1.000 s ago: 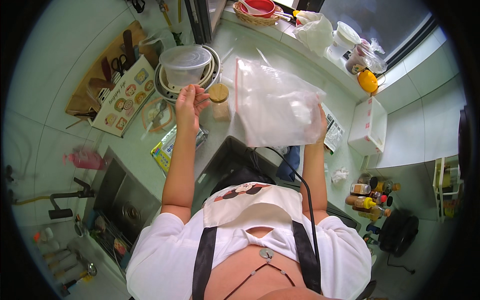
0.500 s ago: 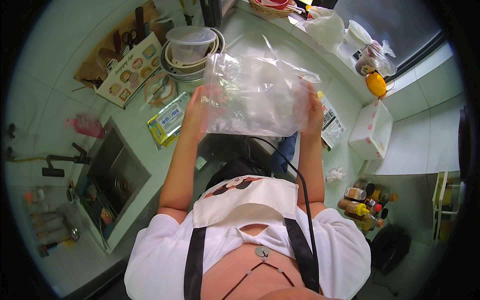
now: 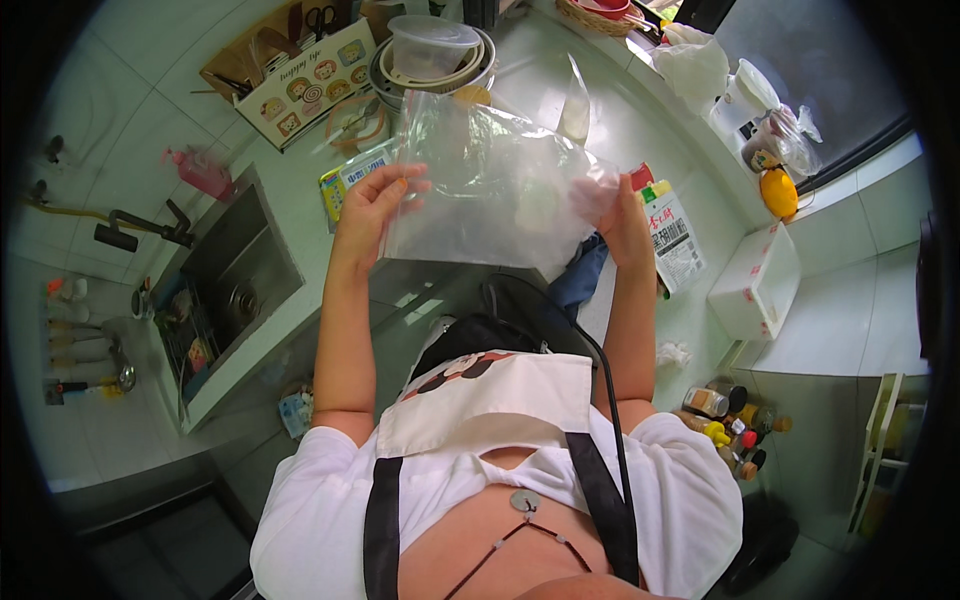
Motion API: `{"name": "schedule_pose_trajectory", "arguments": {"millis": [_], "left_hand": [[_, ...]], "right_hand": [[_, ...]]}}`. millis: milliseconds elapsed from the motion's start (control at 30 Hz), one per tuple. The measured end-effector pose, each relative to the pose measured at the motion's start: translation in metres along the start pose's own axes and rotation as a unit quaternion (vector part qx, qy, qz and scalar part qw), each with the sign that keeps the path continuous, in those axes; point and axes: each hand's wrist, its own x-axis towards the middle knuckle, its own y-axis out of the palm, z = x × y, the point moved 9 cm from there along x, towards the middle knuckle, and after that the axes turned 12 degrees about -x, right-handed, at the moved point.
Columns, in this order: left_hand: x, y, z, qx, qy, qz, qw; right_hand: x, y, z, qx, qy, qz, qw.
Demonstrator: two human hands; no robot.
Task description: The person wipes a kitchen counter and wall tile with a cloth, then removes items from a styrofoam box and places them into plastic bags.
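A clear plastic bag (image 3: 480, 195) is stretched flat between my two hands above the counter's front edge. My left hand (image 3: 378, 205) pinches its left side, with the thumb in front and the fingertips showing against the film. My right hand (image 3: 624, 220) grips the right side, some of its fingers showing blurred through the plastic. Behind the bag, the counter and a round pale shape can be made out only dimly. Close to my left hand lies a yellow and blue packet (image 3: 345, 180). Beside my right hand is a white printed packet (image 3: 674, 240).
Stacked bowls and colanders (image 3: 430, 50) stand at the back, next to a utensil box (image 3: 310, 85). A sink (image 3: 245, 290) with a black faucet (image 3: 150, 228) is on the left. At right are a white foam box (image 3: 755, 285) and several seasoning bottles (image 3: 735, 420).
The view has swung, so the surroundings sit farther right. My left hand's fingers have shifted and show more plainly at the bag's edge. Both hands still hold the bag.
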Motion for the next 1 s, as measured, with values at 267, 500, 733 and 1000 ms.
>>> {"name": "schedule_pose_trajectory", "arguments": {"millis": [267, 500, 733, 1000], "left_hand": [[-0.014, -0.018, -0.009, 0.006, 0.003, -0.003, 1.0], [-0.053, -0.054, -0.016, -0.013, -0.04, -0.029, 0.999], [-0.106, -0.114, -0.042, -0.058, 0.006, -0.115, 0.992], [-0.157, -0.161, -0.051, -0.083, 0.029, -0.164, 0.983]], "right_hand": [[-0.025, 0.004, 0.008, -0.213, 0.016, -0.147, 0.966], [-0.042, 0.034, -0.002, -0.226, -0.057, -0.169, 0.958], [-0.074, 0.106, -0.083, -0.165, 0.124, -0.036, 0.978], [-0.118, 0.165, -0.113, -0.225, 0.147, -0.016, 0.963]]}}
